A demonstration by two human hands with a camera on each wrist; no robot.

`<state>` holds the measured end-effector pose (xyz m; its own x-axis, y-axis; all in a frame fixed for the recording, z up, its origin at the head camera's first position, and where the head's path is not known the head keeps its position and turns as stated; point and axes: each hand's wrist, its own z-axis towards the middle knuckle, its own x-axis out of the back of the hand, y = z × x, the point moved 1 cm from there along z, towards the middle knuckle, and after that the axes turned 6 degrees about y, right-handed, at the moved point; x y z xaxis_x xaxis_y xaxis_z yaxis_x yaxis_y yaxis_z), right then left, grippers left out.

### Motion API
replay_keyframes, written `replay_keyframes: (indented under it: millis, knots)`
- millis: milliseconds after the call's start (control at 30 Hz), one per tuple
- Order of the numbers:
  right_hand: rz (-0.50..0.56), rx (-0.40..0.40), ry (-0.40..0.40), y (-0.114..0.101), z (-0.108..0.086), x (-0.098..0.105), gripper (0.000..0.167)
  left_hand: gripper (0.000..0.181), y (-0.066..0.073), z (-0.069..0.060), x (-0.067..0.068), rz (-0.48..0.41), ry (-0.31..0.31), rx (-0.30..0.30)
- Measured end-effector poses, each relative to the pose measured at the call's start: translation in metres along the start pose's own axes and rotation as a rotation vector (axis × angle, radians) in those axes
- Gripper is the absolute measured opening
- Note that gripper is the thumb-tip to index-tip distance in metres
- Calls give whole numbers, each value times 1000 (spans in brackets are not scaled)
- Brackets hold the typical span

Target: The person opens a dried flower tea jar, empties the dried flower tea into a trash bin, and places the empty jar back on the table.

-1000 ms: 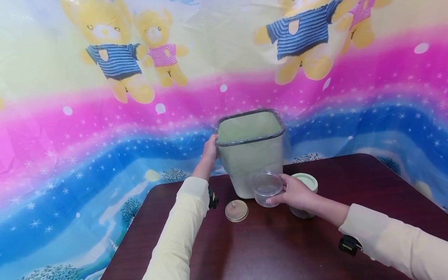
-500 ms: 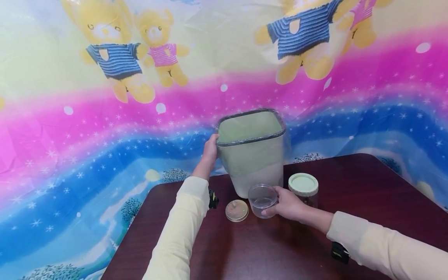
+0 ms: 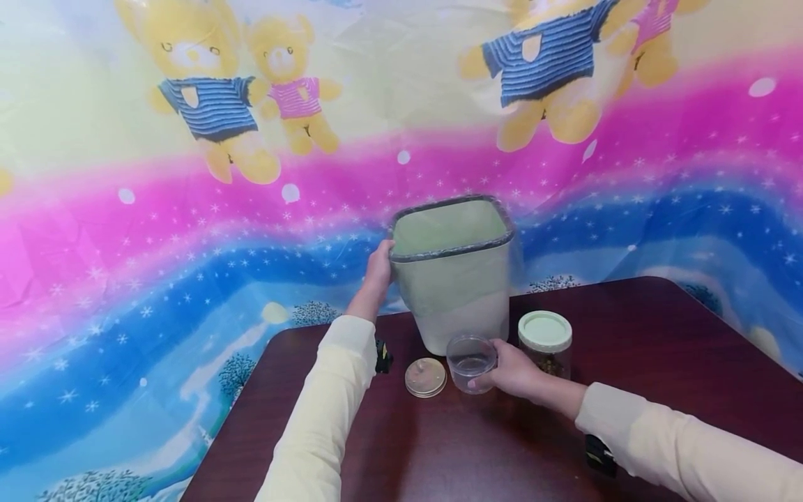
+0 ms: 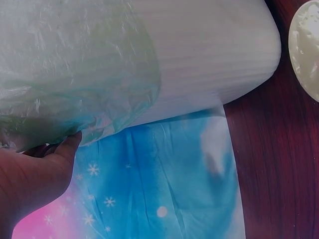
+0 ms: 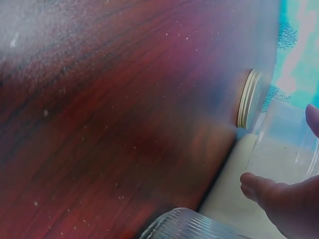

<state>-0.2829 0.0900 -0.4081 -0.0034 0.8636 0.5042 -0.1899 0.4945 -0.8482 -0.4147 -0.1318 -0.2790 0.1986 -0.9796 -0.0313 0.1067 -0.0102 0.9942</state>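
Clear plastic, round tub (image 3: 472, 366): the right hand (image 3: 517, 369) holds it, fingers and thumb parted to its width. Tub is low over the dark red-brown table (image 3: 452, 453), table contact unclear, between a gold-coloured round lid (image 3: 425, 377) and a clear, green-lidded jar (image 3: 545, 335). Left hand (image 3: 378, 265) grips the pale tapered bin (image 3: 454, 286) near its dark rim; fingers partly hidden. Versus a second ago: tub lower, jar less covered, left grip unchanged.
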Motion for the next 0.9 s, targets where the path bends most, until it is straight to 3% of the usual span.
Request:
replay_keyframes:
  millis: [900]
  knots:
    - [16,-67,-21,17,8,-16,82,27,0,0,-1,5,20,-2]
